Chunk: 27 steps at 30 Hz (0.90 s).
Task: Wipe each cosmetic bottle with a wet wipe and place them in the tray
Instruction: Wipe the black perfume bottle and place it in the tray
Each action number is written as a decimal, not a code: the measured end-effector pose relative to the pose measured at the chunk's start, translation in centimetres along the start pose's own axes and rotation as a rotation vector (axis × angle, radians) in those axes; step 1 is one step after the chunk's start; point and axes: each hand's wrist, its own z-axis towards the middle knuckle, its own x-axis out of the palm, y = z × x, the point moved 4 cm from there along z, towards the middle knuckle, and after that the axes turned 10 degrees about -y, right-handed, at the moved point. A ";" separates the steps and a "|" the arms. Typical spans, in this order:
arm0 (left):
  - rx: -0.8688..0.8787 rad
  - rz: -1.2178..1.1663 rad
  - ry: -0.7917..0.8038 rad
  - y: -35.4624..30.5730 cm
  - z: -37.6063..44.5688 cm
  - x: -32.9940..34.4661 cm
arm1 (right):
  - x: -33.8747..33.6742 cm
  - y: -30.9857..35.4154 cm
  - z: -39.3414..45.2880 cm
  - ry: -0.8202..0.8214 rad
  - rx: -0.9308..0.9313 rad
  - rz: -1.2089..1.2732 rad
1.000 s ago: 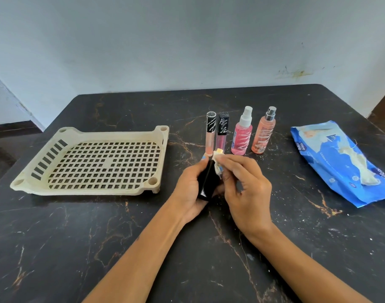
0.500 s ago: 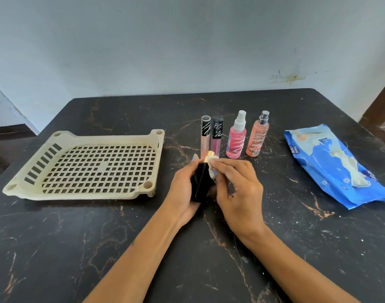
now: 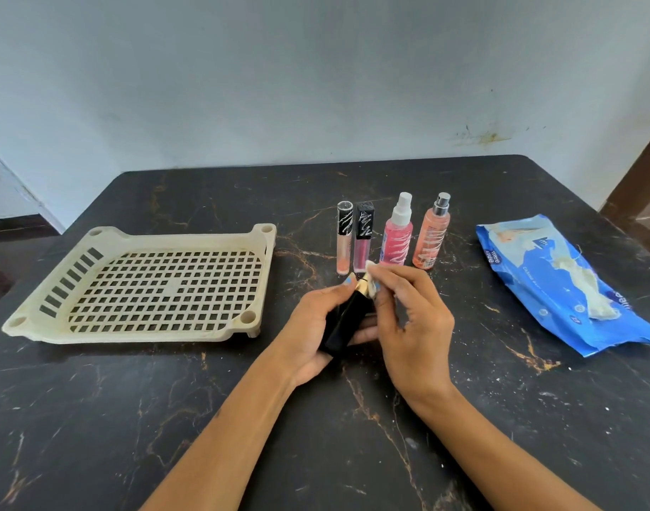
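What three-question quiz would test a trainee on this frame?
1. True or false: the cream slotted plastic tray holds a bottle.
2. Which hand grips the black bottle with gold collar? A left hand B right hand
3. How many containers stand upright on the black marble table?

Key: 1 false; 2 A, the right hand pinches the white wet wipe; 3 four.

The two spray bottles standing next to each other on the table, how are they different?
The pink spray bottle has a white cap; the peach spray bottle has a silvery cap with a dark band. The liquid in the pink one is a deeper pink, in the peach one a paler orange. The pink one stands nearer the lip gloss tubes, the peach one nearer the wipes pack. Both stand upright, untouched, with white lettering.
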 end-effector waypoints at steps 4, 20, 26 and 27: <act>0.018 -0.010 -0.017 -0.2 0.0 -0.1 | 0.0 0.3 0.1 0.002 -0.016 -0.010; -0.039 -0.347 -0.131 -0.1 1.3 -1.0 | 1.2 2.6 -1.8 0.246 -0.321 -0.001; -0.036 -0.205 -0.105 -0.1 0.8 -0.8 | 1.0 1.5 -1.1 0.082 -0.211 -0.113; -0.025 -0.170 -0.095 0.0 0.7 -0.7 | 0.8 1.2 -0.8 0.052 -0.156 -0.127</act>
